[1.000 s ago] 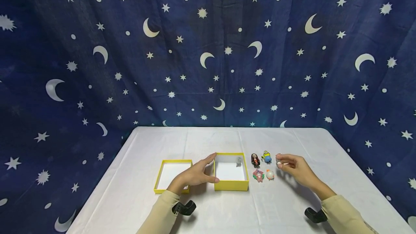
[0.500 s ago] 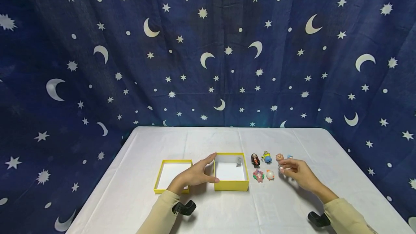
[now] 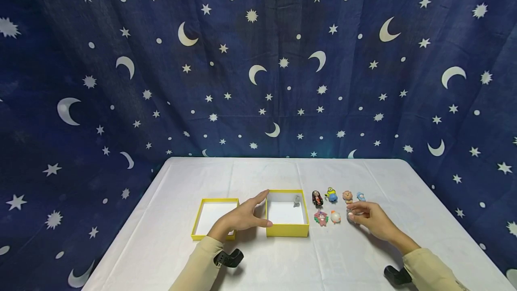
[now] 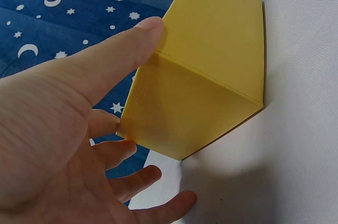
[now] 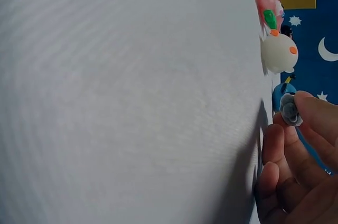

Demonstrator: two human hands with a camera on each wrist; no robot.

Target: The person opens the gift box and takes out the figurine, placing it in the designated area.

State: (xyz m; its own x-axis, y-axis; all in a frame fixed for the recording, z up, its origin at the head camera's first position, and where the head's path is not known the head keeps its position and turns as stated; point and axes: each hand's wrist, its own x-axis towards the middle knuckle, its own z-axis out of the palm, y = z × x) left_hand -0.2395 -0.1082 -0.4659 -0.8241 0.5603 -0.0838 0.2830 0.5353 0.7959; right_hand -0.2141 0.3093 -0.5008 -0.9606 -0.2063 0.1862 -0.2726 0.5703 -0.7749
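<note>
My left hand (image 3: pixel 243 215) grips the open yellow box (image 3: pixel 287 231) at its left side. The left wrist view has the thumb on one upper corner and the index fingertip at another, the other fingers spread. Between thumb and fingertips, my right hand (image 3: pixel 373 220) pinches a small grey figurine (image 5: pixel 290 109), held close over the cloth and partly hidden by the fingers. Just beyond it stand a curly-haired figurine (image 3: pixel 347 196) and a light blue one (image 3: pixel 361 196). A round white figurine with orange spots (image 3: pixel 335 217) is to its left. Inside the box sits another small grey figurine (image 3: pixel 296 200).
Left of the box lies its yellow-rimmed lid (image 3: pixel 220 200), partly behind my left hand. A dark-haired doll (image 3: pixel 317 199), a yellow-and-blue figurine (image 3: pixel 331 195) and a pink star-shaped one (image 3: pixel 321 218) stand right of the box. A starry cloth (image 3: pixel 258 102) hangs behind the table.
My right hand has shifted slightly right and toward me with the grey figurine, uncovering the curly-haired and light blue figurines. The left hand and box have stayed put.
</note>
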